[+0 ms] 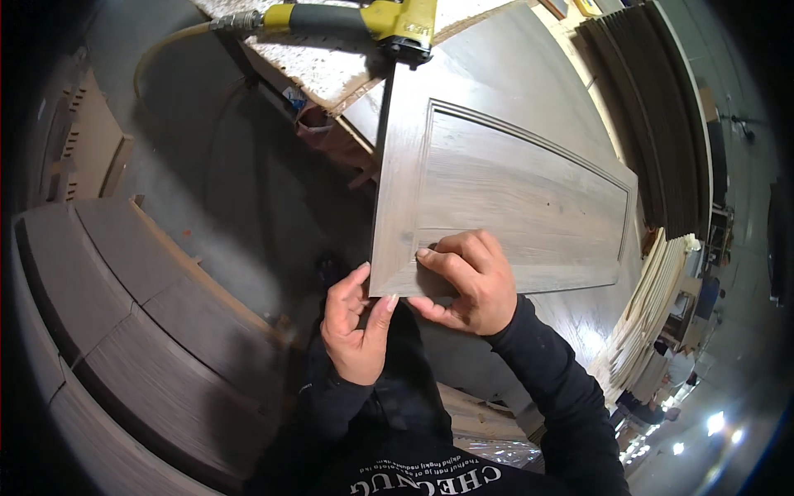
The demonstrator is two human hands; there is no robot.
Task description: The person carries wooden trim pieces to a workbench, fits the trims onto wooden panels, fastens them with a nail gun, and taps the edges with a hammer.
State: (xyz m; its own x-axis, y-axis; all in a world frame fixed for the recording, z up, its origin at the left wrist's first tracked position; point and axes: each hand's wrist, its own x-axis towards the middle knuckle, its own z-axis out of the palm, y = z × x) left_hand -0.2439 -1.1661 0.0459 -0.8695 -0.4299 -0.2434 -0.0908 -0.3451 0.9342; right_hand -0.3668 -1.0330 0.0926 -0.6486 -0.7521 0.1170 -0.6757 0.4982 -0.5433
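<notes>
A grey-brown wood-grain cabinet door [504, 194] with a recessed centre panel lies on the worktop, its near left corner jutting past the support. My left hand [356, 326] holds that corner, with the thumb on the near edge and a fingertip against the left edge. My right hand [471, 281] is curled over the near rail. Its index fingertip touches the face by the panel's inner corner, and its thumb is at the near edge. Whether something small lies under the right fingers is hidden. A yellow and black air nailer [401, 29] rests beyond the door's far left end.
A pale hose [169, 37] runs left from the nailer. Dark slats [653, 107] are stacked at the far right, with light strips [641, 306] nearer. Long grey-brown panels [174, 331] fill the left side. Below the table's left edge shows grey floor [198, 149].
</notes>
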